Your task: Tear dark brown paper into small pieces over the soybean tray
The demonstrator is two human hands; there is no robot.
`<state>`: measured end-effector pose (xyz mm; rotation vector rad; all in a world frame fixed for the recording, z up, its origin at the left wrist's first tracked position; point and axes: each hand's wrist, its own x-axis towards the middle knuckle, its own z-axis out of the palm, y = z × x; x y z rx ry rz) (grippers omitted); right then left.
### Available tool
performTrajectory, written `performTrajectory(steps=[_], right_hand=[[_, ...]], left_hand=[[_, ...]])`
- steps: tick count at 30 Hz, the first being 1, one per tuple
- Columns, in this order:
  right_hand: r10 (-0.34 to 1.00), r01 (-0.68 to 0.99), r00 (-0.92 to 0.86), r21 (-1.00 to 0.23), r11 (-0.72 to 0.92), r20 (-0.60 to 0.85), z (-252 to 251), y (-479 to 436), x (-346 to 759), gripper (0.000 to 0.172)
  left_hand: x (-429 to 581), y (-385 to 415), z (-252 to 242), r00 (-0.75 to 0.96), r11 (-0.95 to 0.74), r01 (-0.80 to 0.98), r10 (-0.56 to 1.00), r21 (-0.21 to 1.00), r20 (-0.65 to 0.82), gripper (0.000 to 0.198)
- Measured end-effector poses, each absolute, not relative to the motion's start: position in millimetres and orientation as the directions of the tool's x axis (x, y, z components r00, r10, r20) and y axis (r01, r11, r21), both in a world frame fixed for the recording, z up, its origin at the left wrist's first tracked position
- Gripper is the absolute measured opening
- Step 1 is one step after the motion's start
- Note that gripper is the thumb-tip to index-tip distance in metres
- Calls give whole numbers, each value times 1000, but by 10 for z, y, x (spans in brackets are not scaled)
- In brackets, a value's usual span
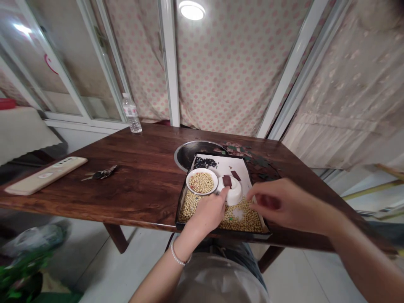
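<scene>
L hand (206, 212) by upturned white bowl (234, 193), R hand (268, 200) curled over soybeans (243, 221) in black tray (221, 234), grip on anything unclear.

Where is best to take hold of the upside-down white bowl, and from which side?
Grip the bowl by its upturned base, from above, with the right hand coming from the right: it sits rim-down, so the rim is hard to reach.
</scene>
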<state>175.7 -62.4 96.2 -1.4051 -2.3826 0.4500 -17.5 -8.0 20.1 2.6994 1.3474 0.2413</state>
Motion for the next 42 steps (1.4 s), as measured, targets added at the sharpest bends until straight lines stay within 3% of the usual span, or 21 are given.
performTrajectory(steps=[5, 8, 21, 26, 31, 37, 42], right_hand=[[795, 696, -601, -541, 472, -79, 423, -344, 1670, 28], [794, 666, -604, -596, 449, -76, 239, -294, 1673, 26], [810, 640, -585, -632, 438, -31, 112, -298, 1681, 17], [866, 616, -495, -675, 406, 68, 315, -183, 1762, 9], [930, 602, -260, -710, 366, 259, 404, 231, 1856, 16], [906, 570, -347, -713, 408, 241, 168, 587, 1781, 15], [893, 605, -184, -668, 433, 412, 116, 592, 1795, 18]], left_hand=[[-194, -69, 191, 602, -604, 774, 795, 190, 74, 56], [-190, -64, 190, 605, -608, 772, 792, 185, 75, 54], [-181, -57, 179, 606, -610, 778, 792, 149, 76, 55], [-182, -61, 165, 605, -615, 773, 788, 157, 109, 56], [-182, -59, 160, 597, -609, 777, 793, 159, 121, 57], [-191, -55, 186, 600, -608, 775, 793, 170, 102, 55], [-190, -66, 219, 600, -602, 776, 797, 189, 74, 58]])
